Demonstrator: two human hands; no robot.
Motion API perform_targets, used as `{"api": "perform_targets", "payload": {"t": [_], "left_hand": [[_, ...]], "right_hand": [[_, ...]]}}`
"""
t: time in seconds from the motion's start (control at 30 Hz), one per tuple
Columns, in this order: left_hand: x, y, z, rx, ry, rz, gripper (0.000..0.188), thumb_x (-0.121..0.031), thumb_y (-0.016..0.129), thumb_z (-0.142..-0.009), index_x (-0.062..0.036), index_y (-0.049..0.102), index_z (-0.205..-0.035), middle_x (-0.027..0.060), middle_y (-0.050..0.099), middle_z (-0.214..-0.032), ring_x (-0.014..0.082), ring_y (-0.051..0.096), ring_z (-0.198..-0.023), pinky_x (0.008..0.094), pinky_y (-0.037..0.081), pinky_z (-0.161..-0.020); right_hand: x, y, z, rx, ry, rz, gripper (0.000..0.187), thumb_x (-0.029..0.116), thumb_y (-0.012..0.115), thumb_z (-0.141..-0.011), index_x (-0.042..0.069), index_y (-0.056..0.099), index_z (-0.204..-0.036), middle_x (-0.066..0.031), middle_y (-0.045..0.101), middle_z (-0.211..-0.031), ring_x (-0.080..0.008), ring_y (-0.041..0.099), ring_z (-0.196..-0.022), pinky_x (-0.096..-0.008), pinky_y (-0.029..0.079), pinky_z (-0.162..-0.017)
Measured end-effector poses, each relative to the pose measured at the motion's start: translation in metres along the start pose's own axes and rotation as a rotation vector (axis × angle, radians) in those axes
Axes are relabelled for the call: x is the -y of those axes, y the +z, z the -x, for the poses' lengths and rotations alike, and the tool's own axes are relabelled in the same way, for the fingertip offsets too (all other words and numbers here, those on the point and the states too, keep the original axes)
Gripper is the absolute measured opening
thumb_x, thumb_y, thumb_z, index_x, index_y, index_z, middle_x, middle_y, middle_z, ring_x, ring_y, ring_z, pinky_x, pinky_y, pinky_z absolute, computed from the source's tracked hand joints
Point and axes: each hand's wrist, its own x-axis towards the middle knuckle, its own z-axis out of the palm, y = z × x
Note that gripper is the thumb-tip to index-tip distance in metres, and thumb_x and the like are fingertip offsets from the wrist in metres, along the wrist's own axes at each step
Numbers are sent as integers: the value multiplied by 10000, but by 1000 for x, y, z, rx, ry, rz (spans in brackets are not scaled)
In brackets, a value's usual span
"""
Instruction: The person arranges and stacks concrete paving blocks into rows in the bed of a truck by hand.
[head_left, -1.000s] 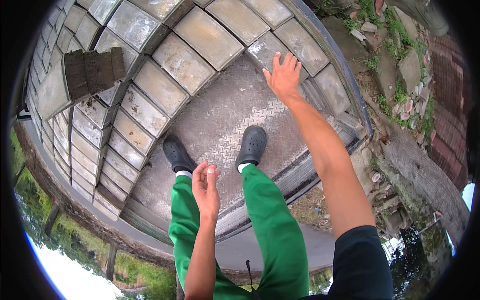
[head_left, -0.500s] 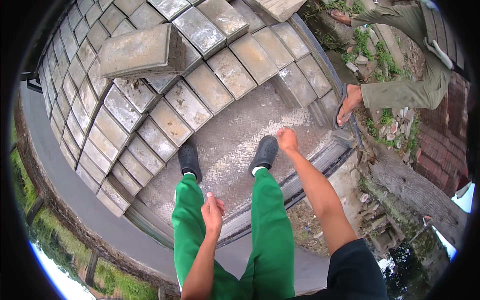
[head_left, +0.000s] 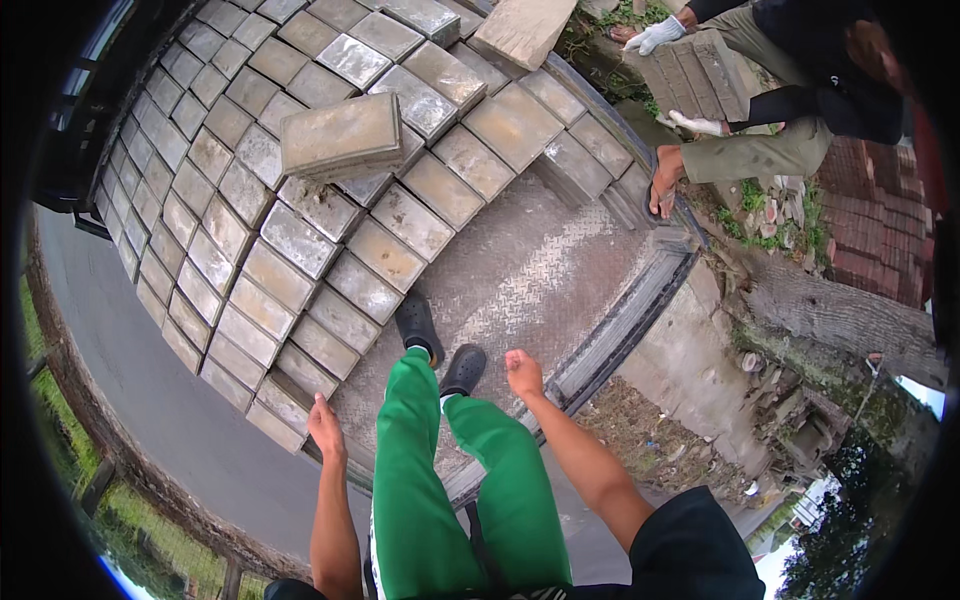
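My left hand (head_left: 325, 428) hangs beside the near edge of the stacked concrete paving blocks (head_left: 327, 340), its fingers loosely curled and nothing in it. Over the patterned metal truck bed (head_left: 490, 250), my right hand (head_left: 522, 373) is closed in a loose fist, also bare of any object. Neither hand touches a block. One loose paving block (head_left: 340, 137) lies askew on top of the stack, ahead of my feet. At the far right, a person in white gloves (head_left: 655, 35) holds several blocks (head_left: 692, 75) pressed together.
My dark clogs (head_left: 463, 370) stand on the metal bed. A low metal side rail (head_left: 625, 320) borders it on the right. More blocks (head_left: 578, 165) stand at the bed's far right corner. Beyond lie rubble, a tree trunk (head_left: 840, 305) and red roof tiles (head_left: 870, 240); grey road runs at left.
My right foot has stepped in closer to my left. Both hands have swung left in the view. The other person has bent down, and gloved hands holding blocks have come into view.
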Motion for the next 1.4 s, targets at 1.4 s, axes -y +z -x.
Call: {"api": "perform_targets", "payload": {"t": [1.4], "left_hand": [[-43, 135, 36, 271, 25, -110, 374, -362, 581, -1003, -35, 616, -825, -44, 497, -662, 27, 370, -567, 231, 281, -503]], "right_hand": [[86, -246, -158, -615, -427, 329, 836, 430, 767, -805, 19, 390, -1428, -255, 436, -1412, -413, 399, -1320, -505, 345, -1086]]}}
